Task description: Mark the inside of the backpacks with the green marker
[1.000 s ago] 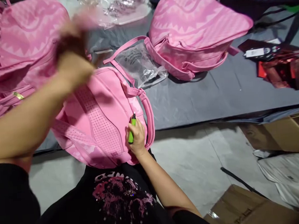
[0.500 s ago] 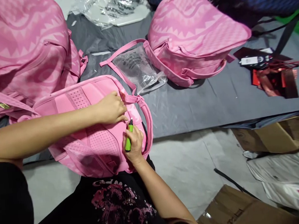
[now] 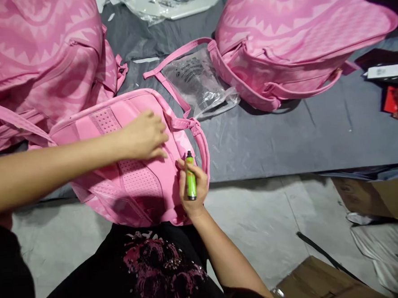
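A pink backpack (image 3: 142, 181) lies with its padded back panel upward across the table's front edge, against my lap. My left hand (image 3: 146, 136) is over the upper part of that panel, slightly blurred, fingers loosely bent and apart with nothing seen in them. Near the bag's right side, my right hand (image 3: 198, 191) grips a green marker pen (image 3: 190, 178) whose dark tip end points up. The bag's looped carry strap (image 3: 203, 148) curves just beyond this hand. The spot under my right fingers is hidden.
A second pink backpack (image 3: 69, 71) stands at the left and a third (image 3: 290, 40) at the back right. Between them lie a clear plastic bag (image 3: 200, 83) and white plastic packaging (image 3: 176, 2). Tags (image 3: 383, 71) are on the grey table cover (image 3: 286, 143); cardboard boxes (image 3: 315, 281) are on the floor.
My right hand has shifted right with the marker, which now stands more upright. My left fingers have loosened from the panel. The view has moved closer to the table.
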Demonstrator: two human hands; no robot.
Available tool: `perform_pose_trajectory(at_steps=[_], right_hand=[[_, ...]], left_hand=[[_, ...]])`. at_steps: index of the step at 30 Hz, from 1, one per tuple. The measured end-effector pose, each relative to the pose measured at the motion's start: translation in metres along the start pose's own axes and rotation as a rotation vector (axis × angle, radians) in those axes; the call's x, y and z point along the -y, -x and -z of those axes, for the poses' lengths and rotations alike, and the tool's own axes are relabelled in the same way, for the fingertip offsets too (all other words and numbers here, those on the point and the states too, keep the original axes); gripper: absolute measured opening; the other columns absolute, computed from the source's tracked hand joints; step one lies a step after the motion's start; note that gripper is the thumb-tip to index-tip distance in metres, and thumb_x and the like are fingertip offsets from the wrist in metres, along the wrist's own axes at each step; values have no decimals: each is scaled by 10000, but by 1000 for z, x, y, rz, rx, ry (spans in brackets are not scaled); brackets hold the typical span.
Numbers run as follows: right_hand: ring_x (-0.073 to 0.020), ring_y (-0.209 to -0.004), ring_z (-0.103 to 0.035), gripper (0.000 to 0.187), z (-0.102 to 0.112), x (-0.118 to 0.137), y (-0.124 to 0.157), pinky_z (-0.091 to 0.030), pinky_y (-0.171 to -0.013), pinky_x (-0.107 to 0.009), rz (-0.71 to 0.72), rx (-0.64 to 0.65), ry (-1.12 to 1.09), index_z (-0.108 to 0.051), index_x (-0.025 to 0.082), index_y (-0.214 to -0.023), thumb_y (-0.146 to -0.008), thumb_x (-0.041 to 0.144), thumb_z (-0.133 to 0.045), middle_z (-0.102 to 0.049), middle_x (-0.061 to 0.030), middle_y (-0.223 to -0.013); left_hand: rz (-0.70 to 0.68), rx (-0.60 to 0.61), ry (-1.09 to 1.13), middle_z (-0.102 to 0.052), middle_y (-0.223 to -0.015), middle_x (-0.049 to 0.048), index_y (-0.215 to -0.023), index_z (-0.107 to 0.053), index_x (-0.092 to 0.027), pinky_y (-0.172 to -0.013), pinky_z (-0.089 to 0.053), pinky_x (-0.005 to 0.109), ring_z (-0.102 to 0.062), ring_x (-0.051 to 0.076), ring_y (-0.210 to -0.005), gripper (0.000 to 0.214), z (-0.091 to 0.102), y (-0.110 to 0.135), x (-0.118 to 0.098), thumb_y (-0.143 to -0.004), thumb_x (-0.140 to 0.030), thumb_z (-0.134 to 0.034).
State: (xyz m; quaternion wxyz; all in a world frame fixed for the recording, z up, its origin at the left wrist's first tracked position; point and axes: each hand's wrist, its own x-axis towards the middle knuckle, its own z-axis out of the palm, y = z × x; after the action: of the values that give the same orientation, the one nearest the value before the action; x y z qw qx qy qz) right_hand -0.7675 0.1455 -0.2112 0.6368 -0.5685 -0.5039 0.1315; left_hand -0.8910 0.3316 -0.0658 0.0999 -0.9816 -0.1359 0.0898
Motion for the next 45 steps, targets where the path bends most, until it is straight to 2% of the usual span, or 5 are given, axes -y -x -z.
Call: perform_pose_trajectory(at_steps=[6, 16, 22, 27, 45], right_hand=[[-86, -448, -577, 218, 11, 17, -37, -499, -453, -234, -343, -50, -294, -570, 237, -1039, -949, 427, -629, -715, 19, -812], [-161, -619, -671, 233, 17, 20, -73, -544, -570, -299, -352, 309, -86, -657, 193, -991, -884, 394, -708, -710, -27, -807], [-170, -706, -715, 216, 22, 28, -72, -598, -670, -334, -398, 161, -233, -599, 228, -1096, -928, 354, -647, -727, -30, -920], [-138, -494, -610, 184, 23, 33, -82, -499, -469, -259, -494, 298, -210, -612, 208, -976, -918, 377, -657, -658, 29, -638], [-134, -605, -638, 126, 9, 19, -105, -491, -557, -252, 133, 448, 354, -634, 188, -844, -940, 267, -613, -709, -27, -799]], left_hand=[[174, -205, 93, -656, -834, 82, -852, -686, -157, -915, -465, 481, -581, 267, -879, 290, -19, 9, -50, -848, -446, -702], [224, -514, 175, -669, -906, 26, -887, -673, -213, -1185, -363, 466, -590, 205, -1074, 167, -50, 32, -74, -966, -206, -525], [308, -547, 241, -681, -1240, 70, -892, -654, -188, -1188, -331, 568, -469, 322, -1376, 109, -56, 31, -77, -859, -265, -725], [328, -602, 215, -706, -1162, 16, -823, -637, -194, -1254, -218, 514, -526, 271, -1323, 128, -62, 28, -83, -857, -273, -731], [355, -645, 203, -694, -960, 0, -869, -642, -194, -1160, -351, 453, -579, 209, -1171, 116, -74, 23, -82, -961, -212, -573]])
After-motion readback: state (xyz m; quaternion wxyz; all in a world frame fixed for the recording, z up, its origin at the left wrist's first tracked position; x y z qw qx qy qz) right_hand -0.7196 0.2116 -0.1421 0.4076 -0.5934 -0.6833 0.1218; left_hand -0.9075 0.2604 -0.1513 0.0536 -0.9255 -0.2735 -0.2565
